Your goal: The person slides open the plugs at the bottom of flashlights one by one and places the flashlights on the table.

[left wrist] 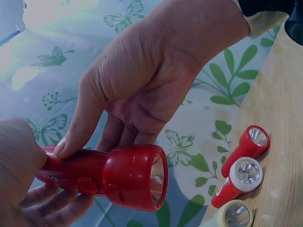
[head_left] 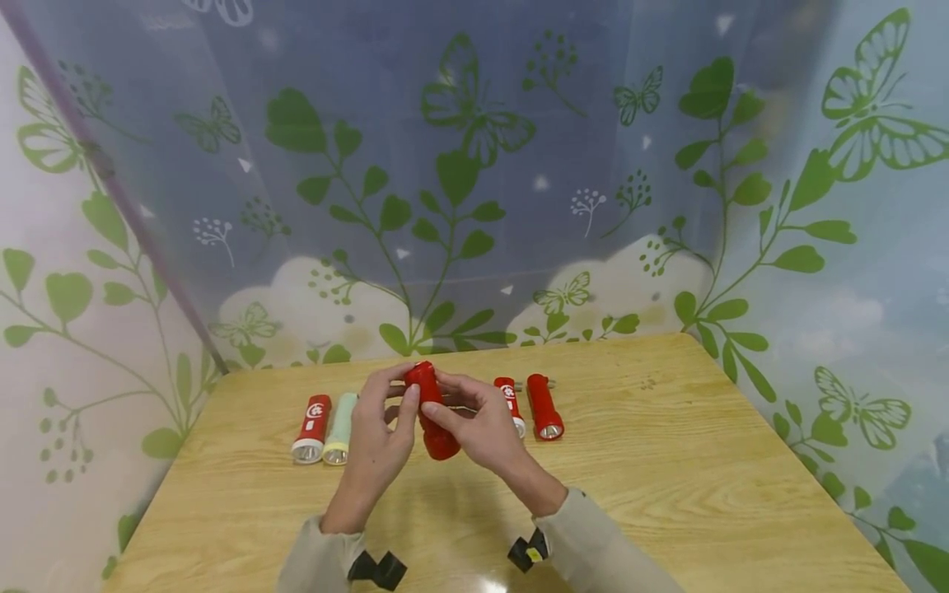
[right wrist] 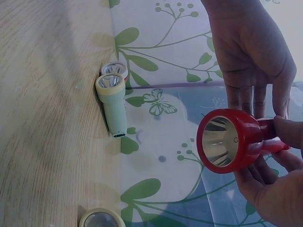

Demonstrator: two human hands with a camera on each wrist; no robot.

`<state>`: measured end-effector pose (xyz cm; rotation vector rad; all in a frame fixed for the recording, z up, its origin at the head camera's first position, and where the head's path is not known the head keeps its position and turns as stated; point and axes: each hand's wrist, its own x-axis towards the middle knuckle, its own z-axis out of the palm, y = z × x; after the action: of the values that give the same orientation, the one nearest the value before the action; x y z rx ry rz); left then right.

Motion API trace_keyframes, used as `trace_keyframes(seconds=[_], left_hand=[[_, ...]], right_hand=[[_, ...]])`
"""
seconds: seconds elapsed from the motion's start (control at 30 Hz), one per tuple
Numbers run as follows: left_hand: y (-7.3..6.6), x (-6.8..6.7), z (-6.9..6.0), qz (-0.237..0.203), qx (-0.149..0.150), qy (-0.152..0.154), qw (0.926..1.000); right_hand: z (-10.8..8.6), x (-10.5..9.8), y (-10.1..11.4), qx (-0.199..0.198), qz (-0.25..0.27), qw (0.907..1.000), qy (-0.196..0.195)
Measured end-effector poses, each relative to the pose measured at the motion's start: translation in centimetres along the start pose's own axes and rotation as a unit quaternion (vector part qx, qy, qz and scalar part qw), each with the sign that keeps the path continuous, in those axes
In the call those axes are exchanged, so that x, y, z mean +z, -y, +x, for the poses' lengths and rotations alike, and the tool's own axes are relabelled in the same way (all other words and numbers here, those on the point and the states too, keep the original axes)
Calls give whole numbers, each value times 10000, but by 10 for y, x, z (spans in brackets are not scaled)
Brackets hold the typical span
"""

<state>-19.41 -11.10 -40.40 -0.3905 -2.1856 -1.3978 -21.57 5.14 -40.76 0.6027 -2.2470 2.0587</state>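
Both hands hold one red flashlight (head_left: 441,442) above the table. The left hand (head_left: 380,436) grips its upper left side, and the right hand (head_left: 483,418) pinches the body from the right, thumb across it. Its wide lamp head tilts down toward the person. In the left wrist view the flashlight (left wrist: 135,177) shows a ridged switch on its side and a clear lens. The right wrist view looks into the silvery reflector of the flashlight (right wrist: 222,142). Fingers partly hide its thin tail end.
Left on the table (head_left: 667,502) lie a red-and-white flashlight (head_left: 314,422) and a pale green flashlight (head_left: 341,428). A red-and-white flashlight (head_left: 510,395), partly hidden, and a red flashlight (head_left: 544,408) lie right. A cream-rimmed flashlight (right wrist: 102,220) shows low in the right wrist view. Printed curtains (head_left: 474,206) surround the table.
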Motion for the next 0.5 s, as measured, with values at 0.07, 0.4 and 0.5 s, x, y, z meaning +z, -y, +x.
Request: trace_keyframes(seconds=[0.07,0.4,0.5], left_hand=[[0,1,0,-64,11,-1,10000],[-1,4,0,-164,72,43,9998],[-2,4,0,-138,31,55,9999]], right_hand=[[-1,-1,0,-11,-27,10000,-21],[-3,-2,-1,81,28,9999,-60],[-4,-1,0,80,52,9999,-78]])
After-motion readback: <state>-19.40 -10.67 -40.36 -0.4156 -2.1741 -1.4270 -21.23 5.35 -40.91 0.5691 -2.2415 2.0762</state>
